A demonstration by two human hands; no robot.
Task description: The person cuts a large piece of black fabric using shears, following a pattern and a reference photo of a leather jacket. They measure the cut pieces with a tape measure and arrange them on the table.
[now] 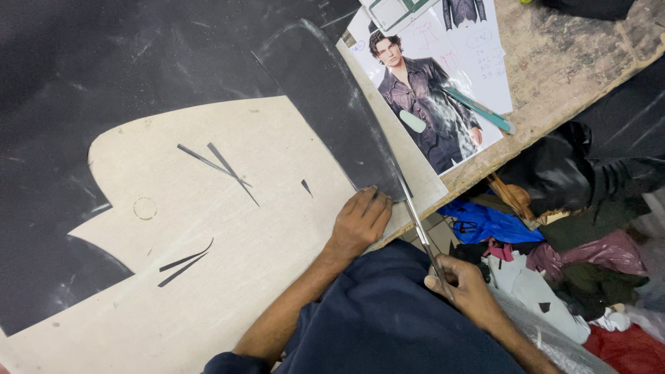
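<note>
A pale card pattern [228, 228] lies on black cloth [83, 62] across the desk [554, 62]. The left hand [360, 223] presses flat on the pattern's edge, fingers released and spread. Just beside it, the right hand [463, 285] has its fingers clenched around long scissors [415, 218], blades at the cloth's edge.

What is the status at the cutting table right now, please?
Left hand flat on beige pattern. Right hand gripping scissors, blades in black fabric. Nothing blocking.

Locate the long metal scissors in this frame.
In the head view, the long metal scissors are lower right of centre, held by the right hand, blades along the dark fabric's edge beside the left hand.
</note>
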